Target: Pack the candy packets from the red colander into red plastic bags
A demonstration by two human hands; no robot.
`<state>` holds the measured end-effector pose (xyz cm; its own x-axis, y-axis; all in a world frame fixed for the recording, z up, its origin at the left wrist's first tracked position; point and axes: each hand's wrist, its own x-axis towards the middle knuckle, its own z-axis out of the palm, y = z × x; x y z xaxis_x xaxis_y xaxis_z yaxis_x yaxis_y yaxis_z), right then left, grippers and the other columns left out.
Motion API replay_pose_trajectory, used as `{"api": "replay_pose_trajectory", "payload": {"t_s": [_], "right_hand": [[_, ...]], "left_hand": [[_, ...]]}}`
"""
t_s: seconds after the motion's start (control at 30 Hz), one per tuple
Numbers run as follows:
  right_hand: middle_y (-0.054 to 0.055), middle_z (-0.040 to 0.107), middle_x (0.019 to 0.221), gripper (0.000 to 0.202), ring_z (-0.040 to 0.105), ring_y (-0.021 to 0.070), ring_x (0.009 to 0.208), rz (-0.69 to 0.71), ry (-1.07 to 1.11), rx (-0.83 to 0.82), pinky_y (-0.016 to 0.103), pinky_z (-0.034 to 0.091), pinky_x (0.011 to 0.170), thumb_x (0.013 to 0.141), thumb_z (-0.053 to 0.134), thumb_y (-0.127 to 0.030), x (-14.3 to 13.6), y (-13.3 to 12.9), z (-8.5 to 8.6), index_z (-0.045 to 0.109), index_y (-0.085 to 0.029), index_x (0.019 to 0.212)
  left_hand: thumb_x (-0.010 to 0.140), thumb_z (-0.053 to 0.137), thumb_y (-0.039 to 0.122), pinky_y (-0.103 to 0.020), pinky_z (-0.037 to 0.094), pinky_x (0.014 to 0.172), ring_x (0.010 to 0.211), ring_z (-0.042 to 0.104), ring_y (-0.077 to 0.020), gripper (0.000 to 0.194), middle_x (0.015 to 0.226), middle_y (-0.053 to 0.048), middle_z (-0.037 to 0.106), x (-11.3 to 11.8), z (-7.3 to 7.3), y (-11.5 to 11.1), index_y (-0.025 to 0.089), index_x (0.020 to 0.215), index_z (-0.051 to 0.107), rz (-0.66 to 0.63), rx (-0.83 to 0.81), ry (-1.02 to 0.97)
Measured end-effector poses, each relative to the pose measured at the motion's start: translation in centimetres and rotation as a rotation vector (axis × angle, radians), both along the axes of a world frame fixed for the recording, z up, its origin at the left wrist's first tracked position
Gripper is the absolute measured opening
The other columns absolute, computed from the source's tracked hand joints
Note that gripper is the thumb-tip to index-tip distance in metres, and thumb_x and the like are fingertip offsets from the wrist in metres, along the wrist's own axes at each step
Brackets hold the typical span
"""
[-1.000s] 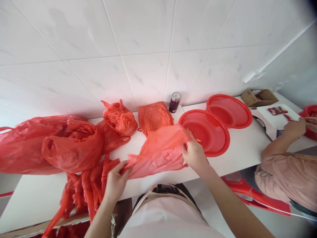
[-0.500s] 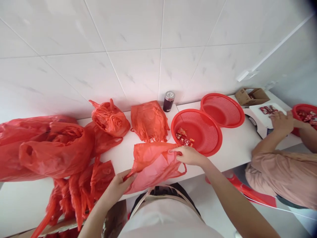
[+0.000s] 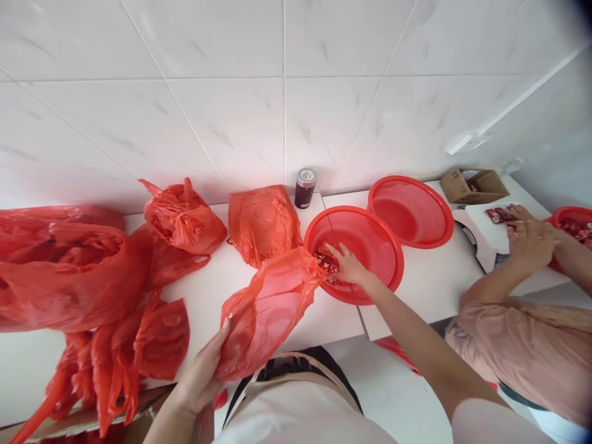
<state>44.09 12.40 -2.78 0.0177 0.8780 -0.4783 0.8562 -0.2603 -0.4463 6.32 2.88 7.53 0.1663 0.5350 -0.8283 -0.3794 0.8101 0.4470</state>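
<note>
My left hand is closed on the near-left edge of a translucent red plastic bag, its thumb on top. The bag's mouth gapes, and its far corner overlaps the rim of a red mesh basket. Inside that basket, at its left side, lie a few small red wrapped packets. My right hand reaches over the basket with fingers apart, touching these packets. The fingertips are partly hidden, and no firm grip on a packet shows.
A second red basket stands behind. A dark tumbler, a flat stack of red bags and filled red bags line the table. At right, a co-worker's hands rest over a white scale near a cardboard box.
My right hand has let go of the bag's edge and moved into the near basket at the packets. The bag has tilted, its mouth turned towards the basket. The view has shifted slightly right.
</note>
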Motion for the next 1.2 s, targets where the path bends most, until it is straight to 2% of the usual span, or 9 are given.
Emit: {"api": "replay_pose_trajectory", "payload": {"t_s": [0.13, 0.37, 0.57, 0.73, 0.83, 0.93, 1.0, 1.1, 1.2], "right_hand": [[0.000, -0.017, 0.159, 0.109, -0.010, 0.0506, 0.140, 0.296, -0.174, -0.050, 0.069, 0.016, 0.105, 0.061, 0.084, -0.028, -0.6, 2.2, -3.3, 0.021, -0.048, 0.148], [0.005, 0.020, 0.157, 0.053, 0.027, 0.0370, 0.134, 0.283, -0.052, 0.072, 0.046, 0.036, 0.100, 0.076, 0.061, -0.007, -0.2, 3.3, -4.7, 0.061, -0.029, 0.124], [0.014, 0.047, 0.129, 0.025, 0.053, 0.0222, 0.107, -0.011, 0.135, 0.205, 0.036, 0.043, 0.091, 0.078, 0.048, -0.008, 1.9, 3.8, -2.9, 0.061, -0.016, 0.099], [0.004, 0.057, 0.094, 0.014, 0.061, 0.0156, 0.081, -0.208, 0.389, 0.255, 0.028, 0.049, 0.070, 0.083, 0.044, -0.026, 2.5, 2.2, 1.9, 0.045, -0.022, 0.097], [0.001, 0.060, 0.093, 0.018, 0.061, 0.0130, 0.070, -0.243, 0.788, 0.184, 0.024, 0.046, 0.057, 0.080, 0.052, -0.032, -0.7, -0.6, 4.7, 0.039, -0.025, 0.091], [-0.001, 0.063, 0.085, 0.027, 0.060, 0.0120, 0.058, -0.082, 1.203, -0.186, 0.021, 0.041, 0.048, 0.073, 0.063, -0.033, -6.8, -3.2, 5.0, 0.042, -0.025, 0.087], [-0.002, 0.063, 0.072, 0.024, 0.060, 0.0134, 0.055, 0.021, 1.124, -0.345, 0.022, 0.041, 0.047, 0.073, 0.063, -0.030, -11.6, -4.0, 3.6, 0.045, -0.023, 0.089], [-0.001, 0.061, 0.069, 0.013, 0.060, 0.0132, 0.058, -0.012, 0.885, -0.297, 0.023, 0.044, 0.052, 0.076, 0.057, -0.020, -17.1, -4.2, 0.6, 0.046, -0.020, 0.083], [0.006, 0.065, 0.087, 0.012, 0.063, 0.0178, 0.082, -0.042, 0.722, -0.184, 0.027, 0.047, 0.068, 0.076, 0.057, -0.012, -18.4, -4.0, -1.4, 0.050, -0.018, 0.083]], "left_hand": [[0.078, 0.074, 0.038, -0.034, 0.061, 0.074, 0.077, 0.073, -0.0220, 0.061, 0.083, -0.008, 0.076, 1.0, 0.4, -1.2, 0.016, 0.131, 0.057, 0.071, -0.015, 0.025], [0.076, 0.073, 0.048, -0.026, 0.060, 0.067, 0.073, 0.071, -0.0171, 0.056, 0.087, -0.006, 0.074, 3.7, 0.4, -1.7, 0.020, 0.123, 0.062, 0.227, 0.033, 0.064], [0.081, 0.067, 0.046, -0.028, 0.060, 0.069, 0.081, 0.072, -0.0190, 0.056, 0.089, -0.006, 0.074, 5.8, -0.2, -2.0, 0.023, 0.131, 0.057, 0.239, 0.074, 0.063], [0.085, 0.062, 0.048, -0.031, 0.060, 0.076, 0.090, 0.072, -0.0200, 0.051, 0.096, -0.007, 0.075, 7.1, -0.7, -2.1, 0.025, 0.130, 0.057, 0.276, 0.098, 0.005], [0.085, 0.061, 0.051, -0.030, 0.060, 0.075, 0.091, 0.071, -0.0200, 0.054, 0.097, -0.007, 0.074, 7.7, -0.8, -1.6, 0.026, 0.132, 0.056, 0.262, 0.123, -0.008], [0.086, 0.058, 0.053, -0.030, 0.059, 0.072, 0.087, 0.071, -0.0199, 0.053, 0.099, -0.007, 0.073, 8.0, -0.6, -1.2, 0.025, 0.131, 0.056, 0.248, 0.135, -0.025], [0.087, 0.056, 0.053, -0.030, 0.058, 0.068, 0.083, 0.070, -0.0196, 0.052, 0.098, -0.007, 0.073, 8.1, -0.6, -1.1, 0.024, 0.129, 0.058, 0.235, 0.131, -0.021], [0.087, 0.055, 0.054, -0.028, 0.056, 0.063, 0.075, 0.069, -0.0178, 0.050, 0.089, -0.005, 0.072, 7.7, -0.7, -1.3, 0.024, 0.127, 0.059, 0.211, 0.124, 0.040], [0.082, 0.061, 0.057, -0.020, 0.047, 0.051, 0.055, 0.059, -0.0110, 0.050, 0.066, 0.002, 0.063, 6.4, -1.4, -1.9, 0.023, 0.118, 0.063, 0.243, 0.158, 0.150]]}}
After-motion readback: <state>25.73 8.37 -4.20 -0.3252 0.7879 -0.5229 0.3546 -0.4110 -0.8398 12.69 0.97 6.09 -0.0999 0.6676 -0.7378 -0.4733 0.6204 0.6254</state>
